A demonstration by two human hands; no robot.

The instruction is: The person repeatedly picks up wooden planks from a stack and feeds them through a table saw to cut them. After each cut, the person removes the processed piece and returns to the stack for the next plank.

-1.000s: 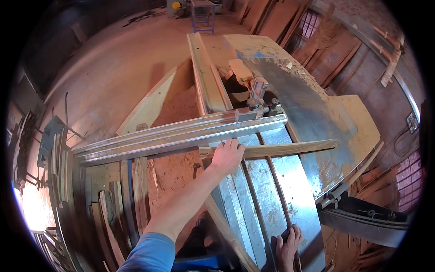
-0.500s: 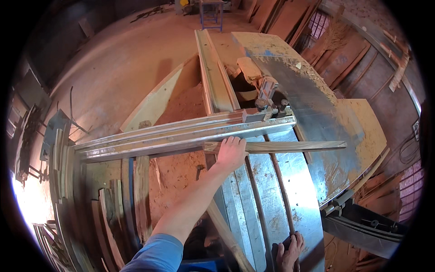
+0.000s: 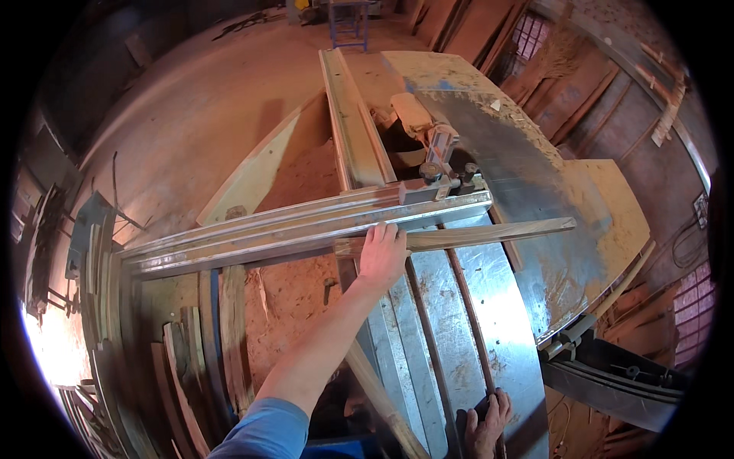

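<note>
My left hand is closed over the left end of a narrow wooden strip, just on the near side of a long metal fence. The strip lies across the grooved metal sliding table of a saw, and its far right end reaches over the darker fixed tabletop. Low in the view, my right hand rests on the sliding table with thumb and fingers apart, holding nothing I can see. A clamp-like stop sits at the fence's right end. No blade is visible.
Several wooden strips stand at the left. A slanting wooden bar runs beside the sliding table. Wood scraps and dust lie on the yellowish side table. Boards lean against the right wall. A black machine part juts out at the lower right.
The right end of the wooden strip has swung away from me, nearer the fence, with my left hand still on its left end. My right hand stays on the sliding table. The view has shifted slightly.
</note>
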